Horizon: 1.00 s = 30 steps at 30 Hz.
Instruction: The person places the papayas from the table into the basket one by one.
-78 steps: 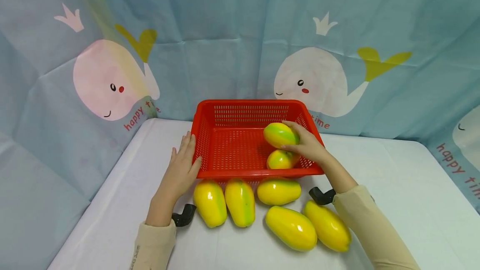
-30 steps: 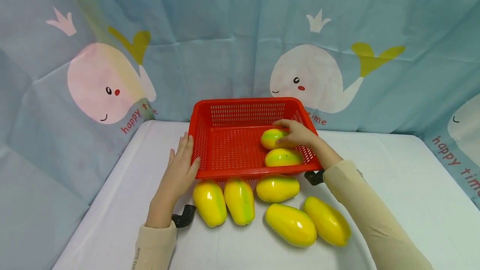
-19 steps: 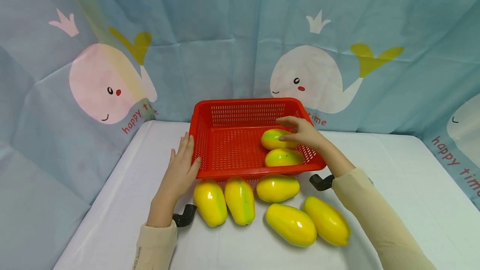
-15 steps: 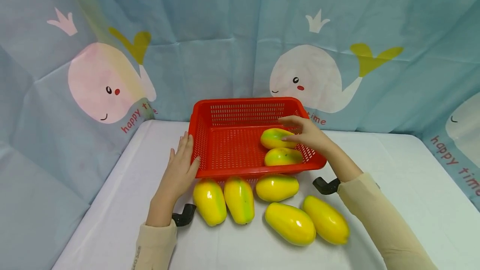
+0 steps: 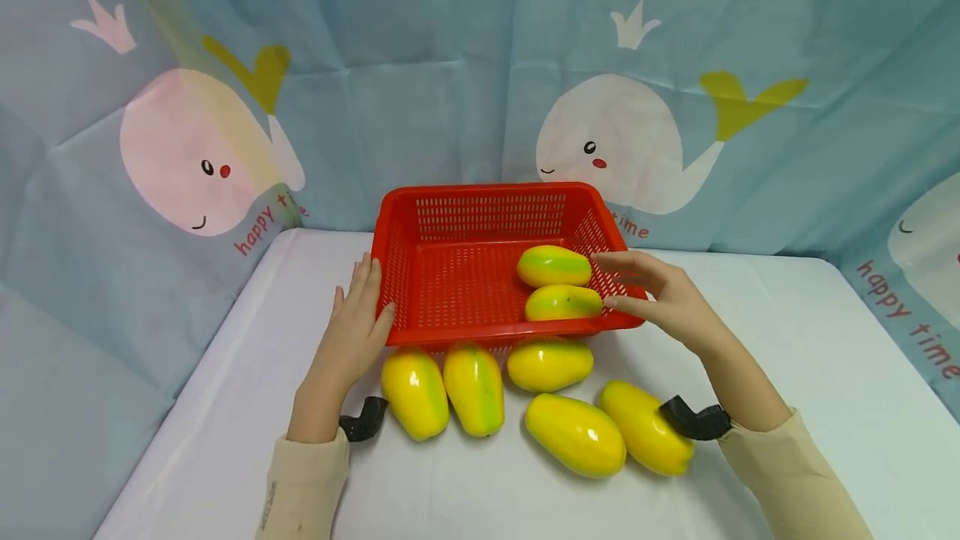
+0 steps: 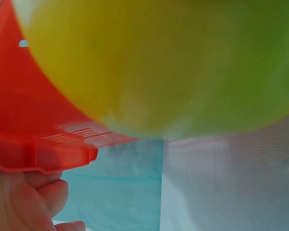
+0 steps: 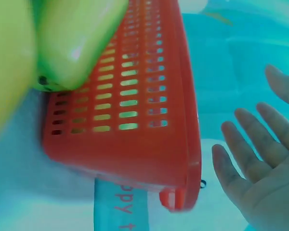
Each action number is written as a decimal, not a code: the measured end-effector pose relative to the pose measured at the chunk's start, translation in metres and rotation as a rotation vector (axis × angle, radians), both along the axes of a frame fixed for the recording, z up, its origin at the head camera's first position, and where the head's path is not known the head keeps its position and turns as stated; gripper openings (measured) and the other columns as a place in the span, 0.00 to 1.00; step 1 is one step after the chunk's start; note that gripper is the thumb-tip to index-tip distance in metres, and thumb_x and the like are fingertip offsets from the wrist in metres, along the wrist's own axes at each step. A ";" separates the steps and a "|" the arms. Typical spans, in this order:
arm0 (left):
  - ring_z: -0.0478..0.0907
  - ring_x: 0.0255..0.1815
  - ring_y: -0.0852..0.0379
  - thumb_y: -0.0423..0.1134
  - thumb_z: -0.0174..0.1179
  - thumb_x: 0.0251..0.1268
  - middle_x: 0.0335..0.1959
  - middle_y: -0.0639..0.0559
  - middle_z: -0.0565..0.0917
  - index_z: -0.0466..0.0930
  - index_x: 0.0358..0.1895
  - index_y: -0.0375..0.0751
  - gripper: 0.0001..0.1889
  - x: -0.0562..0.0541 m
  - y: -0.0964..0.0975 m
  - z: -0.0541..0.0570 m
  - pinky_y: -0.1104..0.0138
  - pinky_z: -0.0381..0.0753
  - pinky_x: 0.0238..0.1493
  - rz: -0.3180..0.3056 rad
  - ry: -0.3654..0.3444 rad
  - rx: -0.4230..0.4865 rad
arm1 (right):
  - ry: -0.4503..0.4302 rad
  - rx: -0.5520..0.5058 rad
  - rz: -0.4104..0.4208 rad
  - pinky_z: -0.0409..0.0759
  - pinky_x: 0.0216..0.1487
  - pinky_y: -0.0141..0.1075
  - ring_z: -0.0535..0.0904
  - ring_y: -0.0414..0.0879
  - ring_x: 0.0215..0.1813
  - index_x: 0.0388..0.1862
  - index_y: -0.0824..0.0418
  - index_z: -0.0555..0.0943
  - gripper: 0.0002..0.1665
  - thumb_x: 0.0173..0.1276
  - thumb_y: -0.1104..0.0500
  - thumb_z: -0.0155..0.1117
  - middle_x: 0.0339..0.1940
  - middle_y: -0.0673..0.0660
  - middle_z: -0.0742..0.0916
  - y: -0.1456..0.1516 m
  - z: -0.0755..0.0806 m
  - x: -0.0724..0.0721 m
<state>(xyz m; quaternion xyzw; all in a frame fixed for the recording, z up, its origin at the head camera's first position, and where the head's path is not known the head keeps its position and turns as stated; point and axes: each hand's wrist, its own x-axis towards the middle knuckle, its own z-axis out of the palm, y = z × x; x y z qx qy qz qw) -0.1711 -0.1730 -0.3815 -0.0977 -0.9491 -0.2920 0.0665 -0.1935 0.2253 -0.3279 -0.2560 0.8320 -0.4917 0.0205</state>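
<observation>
Both hands are at the sides of a red plastic basket (image 5: 450,335), which is rectangular and has walls with many small slots. On its left side, the left hand (image 5: 351,327) rests against the wall and rim, with its fingers straight and the thumb a little apart. On the other side, the right hand (image 5: 671,294) holds nothing; its fingers are spread and slightly bent, with the thumb away from them. From the head it appears over the right rim, but the right wrist view shows a gap between the fingers and the basket.

Inside the basket, near its right wall, lie two glossy yellow-green oval fruits: a rear fruit (image 5: 555,266) and a front fruit (image 5: 564,303), one just behind the other. Five similar fruits are on the white cloth (image 5: 225,415) before the basket. Two of them, the leftmost fruit (image 5: 415,394) and its neighbour (image 5: 474,390), point towards the person. Next to these, a third fruit (image 5: 551,363) lies sideways, and two longer yellow fruits (image 5: 576,435) lie slantwise, close together.
</observation>
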 end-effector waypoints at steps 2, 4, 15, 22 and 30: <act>0.38 0.75 0.42 0.41 0.44 0.71 0.76 0.39 0.42 0.41 0.74 0.31 0.34 -0.001 0.001 0.000 0.41 0.37 0.69 -0.005 0.008 -0.001 | 0.026 -0.021 0.008 0.75 0.55 0.32 0.74 0.46 0.58 0.61 0.66 0.73 0.26 0.63 0.68 0.63 0.60 0.54 0.78 0.007 -0.002 0.011; 0.38 0.75 0.42 0.41 0.44 0.71 0.76 0.38 0.42 0.42 0.74 0.30 0.34 -0.001 0.002 0.001 0.41 0.38 0.69 -0.011 0.017 -0.001 | 0.045 -0.037 0.022 0.74 0.55 0.29 0.75 0.43 0.57 0.60 0.67 0.73 0.26 0.62 0.71 0.62 0.60 0.53 0.79 0.014 -0.004 0.021; 0.39 0.75 0.42 0.42 0.44 0.71 0.76 0.40 0.42 0.42 0.74 0.30 0.34 -0.002 0.000 -0.001 0.41 0.37 0.69 0.000 0.023 -0.001 | 0.104 0.078 0.012 0.67 0.58 0.23 0.74 0.42 0.56 0.61 0.60 0.74 0.29 0.60 0.71 0.64 0.58 0.57 0.80 0.027 -0.004 0.054; 0.39 0.75 0.42 0.41 0.44 0.71 0.76 0.39 0.42 0.43 0.74 0.30 0.34 -0.002 0.000 -0.002 0.40 0.37 0.69 0.002 0.024 0.009 | 0.095 0.144 -0.009 0.66 0.57 0.22 0.73 0.36 0.56 0.60 0.57 0.75 0.29 0.59 0.70 0.66 0.58 0.47 0.80 0.039 -0.017 0.071; 0.39 0.75 0.41 0.41 0.43 0.71 0.76 0.38 0.42 0.43 0.73 0.30 0.34 -0.003 -0.001 -0.002 0.41 0.37 0.69 -0.006 0.035 0.008 | -0.009 0.174 0.004 0.71 0.55 0.26 0.74 0.39 0.57 0.61 0.54 0.74 0.27 0.62 0.66 0.65 0.59 0.51 0.80 0.052 -0.040 0.089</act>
